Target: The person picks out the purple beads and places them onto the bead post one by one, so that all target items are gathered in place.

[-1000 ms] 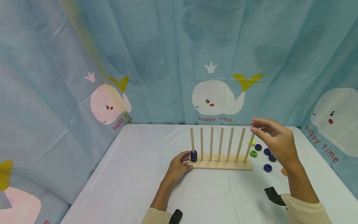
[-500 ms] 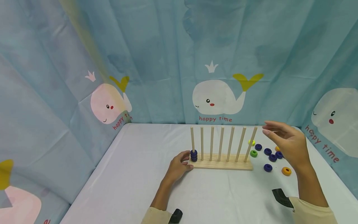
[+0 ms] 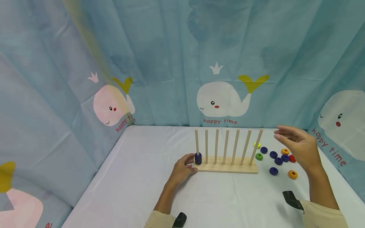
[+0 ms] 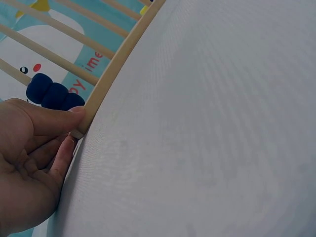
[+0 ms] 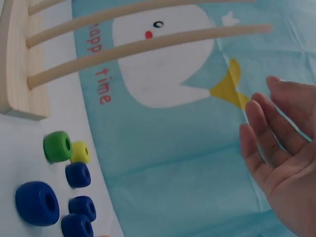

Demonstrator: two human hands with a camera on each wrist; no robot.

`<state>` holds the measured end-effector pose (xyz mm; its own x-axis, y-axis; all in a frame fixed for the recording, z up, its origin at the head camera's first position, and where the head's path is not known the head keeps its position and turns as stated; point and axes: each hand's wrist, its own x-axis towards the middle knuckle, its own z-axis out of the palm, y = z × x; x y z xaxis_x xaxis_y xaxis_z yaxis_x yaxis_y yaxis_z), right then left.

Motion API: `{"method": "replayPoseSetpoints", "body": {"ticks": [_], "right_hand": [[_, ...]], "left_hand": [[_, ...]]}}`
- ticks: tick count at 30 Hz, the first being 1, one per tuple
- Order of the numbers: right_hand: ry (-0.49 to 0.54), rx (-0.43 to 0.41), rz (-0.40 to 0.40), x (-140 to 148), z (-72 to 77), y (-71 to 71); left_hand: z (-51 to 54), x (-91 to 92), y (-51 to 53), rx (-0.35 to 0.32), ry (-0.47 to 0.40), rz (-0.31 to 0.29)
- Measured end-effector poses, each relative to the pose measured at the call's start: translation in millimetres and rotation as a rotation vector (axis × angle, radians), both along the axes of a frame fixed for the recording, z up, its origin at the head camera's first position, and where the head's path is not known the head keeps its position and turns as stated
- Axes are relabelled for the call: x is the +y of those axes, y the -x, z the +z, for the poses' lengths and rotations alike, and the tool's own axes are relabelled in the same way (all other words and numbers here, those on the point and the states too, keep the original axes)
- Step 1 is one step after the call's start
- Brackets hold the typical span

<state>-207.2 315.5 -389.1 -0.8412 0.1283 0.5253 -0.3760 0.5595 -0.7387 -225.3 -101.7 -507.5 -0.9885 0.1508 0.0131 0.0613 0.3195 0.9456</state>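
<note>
A wooden base (image 3: 228,168) carries a row of upright pegs. Several dark blue beads (image 3: 198,158) are stacked on its leftmost peg. My left hand (image 3: 182,171) grips the base's left end; in the left wrist view the thumb lies on the wood beside the blue beads (image 4: 55,94). Above the table, right of the rightmost peg (image 3: 256,147), my right hand (image 3: 303,148) hangs in the air with fingers loosely bent and holding nothing. The right wrist view shows the right hand (image 5: 286,153) empty, away from the pegs (image 5: 148,45).
Loose beads lie on the white table right of the base: green (image 3: 259,156), yellow (image 3: 257,145), orange (image 3: 292,174), red (image 3: 292,158) and several blue ones (image 3: 273,171). A blue curtain (image 3: 159,79) with printed whales stands behind the table.
My right hand has moved rightward, away from the rightmost peg, uncovering orange, blue and red beads. My left hand has stayed on the base.
</note>
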Motion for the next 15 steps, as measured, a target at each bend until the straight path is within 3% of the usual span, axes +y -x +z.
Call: {"method": "replayPoseSetpoints", "body": {"ticks": [15], "right_hand": [[-0.051,-0.140,-0.079,33,-20.8,8.2]], "left_hand": [[-0.3,1.7,1.0,0.001,-0.003,0.015]]}}
